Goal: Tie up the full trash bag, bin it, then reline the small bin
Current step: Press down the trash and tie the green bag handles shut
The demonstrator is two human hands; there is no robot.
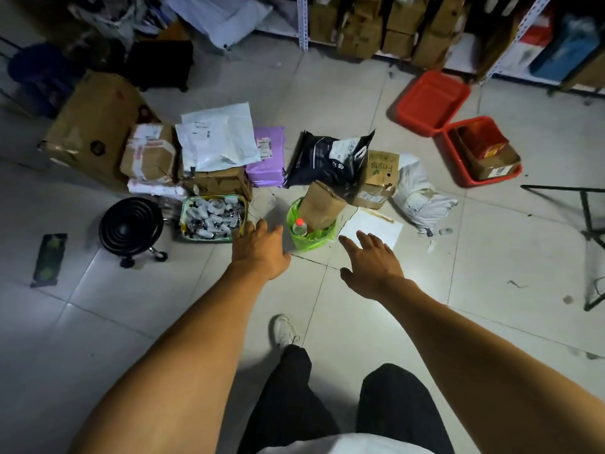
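Above the green trash bag, left hand, right hand, each grip spread, empty.

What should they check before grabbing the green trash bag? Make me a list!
1. Both hands free: ok. The left hand and right hand are open and hold nothing.
2. Hands on the bag: not ok. Neither one touches the green trash bag yet.
3. Bag can close: not ok. A cardboard box sticks up out of the top, with a bottle beside it.
4. Room around it: ok on the near side; a basket of small items sits close on its left.
5. Bag has no tears: cannot tell.
6. New liner ready: cannot tell; none is clearly in view.
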